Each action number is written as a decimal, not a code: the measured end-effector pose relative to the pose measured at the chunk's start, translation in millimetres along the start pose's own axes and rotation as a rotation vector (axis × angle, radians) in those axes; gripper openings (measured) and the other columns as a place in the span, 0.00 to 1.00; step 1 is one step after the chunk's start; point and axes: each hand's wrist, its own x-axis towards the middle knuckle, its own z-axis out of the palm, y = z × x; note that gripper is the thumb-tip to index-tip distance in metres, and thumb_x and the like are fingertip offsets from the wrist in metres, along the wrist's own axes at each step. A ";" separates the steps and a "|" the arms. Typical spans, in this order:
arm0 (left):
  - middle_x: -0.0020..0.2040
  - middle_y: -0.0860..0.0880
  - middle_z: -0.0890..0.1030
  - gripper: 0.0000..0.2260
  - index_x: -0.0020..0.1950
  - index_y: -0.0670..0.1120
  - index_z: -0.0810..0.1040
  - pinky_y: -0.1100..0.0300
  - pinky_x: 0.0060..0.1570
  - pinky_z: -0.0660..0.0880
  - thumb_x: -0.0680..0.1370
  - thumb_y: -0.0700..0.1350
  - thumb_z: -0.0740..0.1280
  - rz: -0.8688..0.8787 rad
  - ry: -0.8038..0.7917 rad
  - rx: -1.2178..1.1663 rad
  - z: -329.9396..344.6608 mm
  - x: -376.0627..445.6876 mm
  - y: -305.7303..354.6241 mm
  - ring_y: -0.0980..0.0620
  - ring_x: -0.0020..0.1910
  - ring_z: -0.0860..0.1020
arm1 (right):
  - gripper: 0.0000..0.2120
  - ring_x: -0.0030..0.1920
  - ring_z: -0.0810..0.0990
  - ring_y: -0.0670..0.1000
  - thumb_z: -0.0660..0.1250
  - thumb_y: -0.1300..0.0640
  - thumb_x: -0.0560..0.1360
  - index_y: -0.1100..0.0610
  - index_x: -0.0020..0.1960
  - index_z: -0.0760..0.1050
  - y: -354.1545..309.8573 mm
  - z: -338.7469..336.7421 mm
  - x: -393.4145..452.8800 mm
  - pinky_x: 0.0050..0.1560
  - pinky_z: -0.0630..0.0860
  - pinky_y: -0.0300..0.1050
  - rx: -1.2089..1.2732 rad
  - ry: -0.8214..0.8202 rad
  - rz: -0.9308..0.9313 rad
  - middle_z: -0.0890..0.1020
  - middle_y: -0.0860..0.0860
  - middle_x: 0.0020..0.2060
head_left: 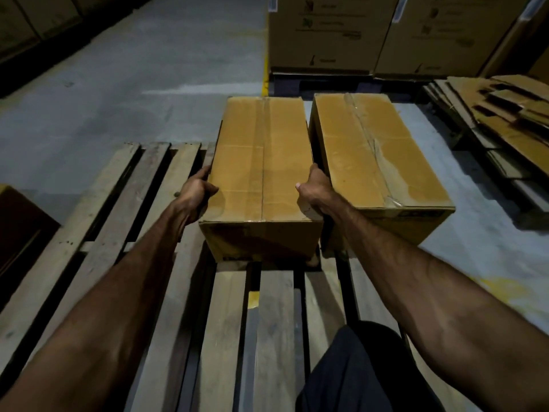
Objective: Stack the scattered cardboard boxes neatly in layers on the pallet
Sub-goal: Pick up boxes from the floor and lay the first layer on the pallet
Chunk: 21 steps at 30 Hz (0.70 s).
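Observation:
A long taped cardboard box (pixel 261 162) lies lengthwise on the wooden pallet (pixel 124 203), near its far right part. My left hand (pixel 194 194) grips the box's left side, thumb on the top edge. My right hand (pixel 315 191) grips its right side, wedged in the narrow gap to a second box. That second cardboard box (pixel 377 156) lies parallel just to the right, at the pallet's right edge. Both boxes' lids are sealed with clear tape.
Flattened cardboard sheets (pixel 499 114) are piled at the far right. Large printed cartons (pixel 332 34) stand on another pallet behind. A dark box corner (pixel 20 221) shows at the left edge. Grey concrete floor (pixel 133 69) stretches at the back left. My dark trouser leg (pixel 365 373) is near the bottom.

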 end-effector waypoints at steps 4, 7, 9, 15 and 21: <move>0.60 0.49 0.78 0.32 0.81 0.48 0.67 0.57 0.47 0.78 0.80 0.26 0.55 0.001 -0.009 0.031 6.0 4.9 5.3 0.45 0.58 0.78 | 0.23 0.67 0.76 0.63 0.70 0.57 0.81 0.65 0.72 0.69 5.5 2.9 10.5 0.57 0.76 0.51 -0.123 0.074 -0.072 0.76 0.61 0.68; 0.66 0.46 0.77 0.32 0.82 0.47 0.66 0.58 0.48 0.78 0.80 0.26 0.55 0.010 -0.017 0.042 6.1 6.6 6.1 0.43 0.62 0.77 | 0.13 0.59 0.79 0.62 0.71 0.57 0.80 0.63 0.58 0.73 7.3 3.1 12.1 0.47 0.71 0.48 -0.184 0.096 -0.132 0.79 0.61 0.59; 0.69 0.44 0.76 0.32 0.82 0.47 0.66 0.58 0.50 0.79 0.80 0.25 0.55 0.020 -0.016 0.047 5.4 10.2 5.5 0.42 0.65 0.76 | 0.11 0.56 0.80 0.62 0.71 0.55 0.80 0.59 0.52 0.71 7.9 2.0 13.8 0.45 0.70 0.48 -0.218 0.092 -0.152 0.79 0.60 0.56; 0.68 0.45 0.76 0.32 0.80 0.48 0.69 0.55 0.58 0.79 0.79 0.25 0.55 0.039 -0.010 0.062 14.8 18.5 8.5 0.43 0.66 0.75 | 0.13 0.56 0.79 0.62 0.70 0.55 0.81 0.62 0.60 0.76 6.5 -17.4 17.8 0.47 0.69 0.46 -0.323 0.016 -0.163 0.80 0.61 0.57; 0.65 0.45 0.78 0.29 0.77 0.48 0.73 0.47 0.66 0.77 0.80 0.26 0.57 0.089 0.010 0.081 16.4 20.9 4.5 0.44 0.64 0.77 | 0.17 0.60 0.80 0.61 0.71 0.51 0.80 0.59 0.64 0.77 6.4 -31.1 17.4 0.50 0.72 0.46 -0.430 -0.002 -0.208 0.81 0.58 0.59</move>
